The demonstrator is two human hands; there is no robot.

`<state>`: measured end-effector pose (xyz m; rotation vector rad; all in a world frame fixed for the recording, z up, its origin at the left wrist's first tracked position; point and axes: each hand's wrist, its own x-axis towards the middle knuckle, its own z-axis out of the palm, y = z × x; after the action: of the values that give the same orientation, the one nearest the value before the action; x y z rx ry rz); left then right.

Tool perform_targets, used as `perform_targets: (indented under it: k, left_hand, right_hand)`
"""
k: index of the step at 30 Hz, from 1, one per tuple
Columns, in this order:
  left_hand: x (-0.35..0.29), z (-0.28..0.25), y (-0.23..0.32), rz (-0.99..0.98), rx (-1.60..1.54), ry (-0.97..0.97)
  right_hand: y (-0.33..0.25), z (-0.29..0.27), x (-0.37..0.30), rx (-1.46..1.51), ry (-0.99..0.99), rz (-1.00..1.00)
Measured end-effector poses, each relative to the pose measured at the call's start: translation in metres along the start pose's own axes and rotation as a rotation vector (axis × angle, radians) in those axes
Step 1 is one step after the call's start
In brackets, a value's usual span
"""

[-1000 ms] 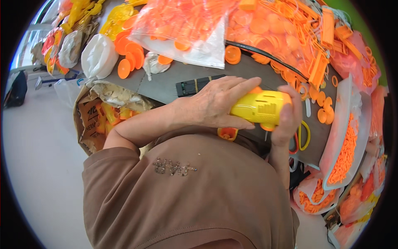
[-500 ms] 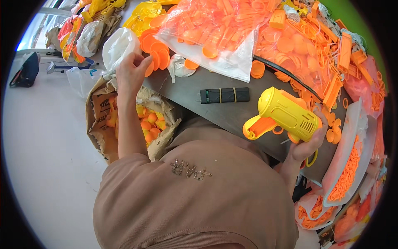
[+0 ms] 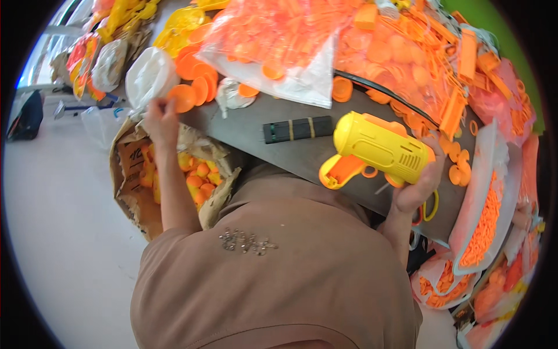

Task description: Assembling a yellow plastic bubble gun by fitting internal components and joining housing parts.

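My right hand (image 3: 423, 181) is wrapped round the barrel end of a yellow and orange toy gun (image 3: 381, 148), held up over the table's near edge. The gun's handle points down and left, with its orange inside showing. A thin pale rod sticks out below the gun. At the far left, my left hand (image 3: 162, 123) pinches the edge of a round orange plastic disc (image 3: 183, 98). More orange discs (image 3: 200, 88) lie just right of it. The open paper sack (image 3: 129, 200) below my left forearm holds yellow and orange toy parts.
A black block (image 3: 297, 129) with two rubber bands lies on the grey table (image 3: 244, 139). Clear bags of orange parts (image 3: 279, 35) cover the back. A white tray (image 3: 507, 192) of small orange pieces stands right, near yellow-handled scissors (image 3: 430, 208). A white bag (image 3: 150, 75) adjoins the sack.
My left hand has drawn back leftward from the pile with an orange disc at its fingertips. My right hand still holds the toy gun. The whole view has shifted slightly.
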<state>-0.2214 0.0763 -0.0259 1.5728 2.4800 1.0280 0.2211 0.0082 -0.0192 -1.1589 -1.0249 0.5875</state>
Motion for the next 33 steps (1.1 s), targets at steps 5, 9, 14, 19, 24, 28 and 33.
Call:
perform_targets:
  k: [5, 9, 14, 19, 24, 28, 33]
  left_hand:
    - [-0.028, -0.020, 0.082, 0.250, -0.518, 0.167]
    - [-0.078, 0.013, 0.163, 0.686, -0.976, -0.240]
    - [-0.127, 0.031, 0.198, 0.326, -1.444, -0.775]
    - [-0.121, 0.033, 0.205, 0.563, -1.204, -1.029]
    - [-0.125, 0.038, 0.207, 0.610, -1.147, -0.958]
    - [-0.119, 0.031, 0.212, 0.096, -1.346, -1.180]
    - [-0.118, 0.029, 0.204, -0.701, -1.481, -1.764]
  right_hand:
    - [-0.006, 0.000, -0.002, 0.149, 0.068, 0.086]
    - [-0.012, -0.001, -0.004, 0.048, 0.039, -0.035]
    - [-0.026, 0.005, -0.007, -0.007, 0.056, -0.096]
    - [-0.026, 0.003, -0.017, -0.175, 0.018, -0.173]
    - [-0.030, 0.003, -0.017, -0.131, -0.024, -0.086]
    - [-0.022, -0.006, -0.028, -0.107, -0.229, -0.200]
    - [-0.047, -0.028, -0.017, -0.190, -0.577, -0.340]
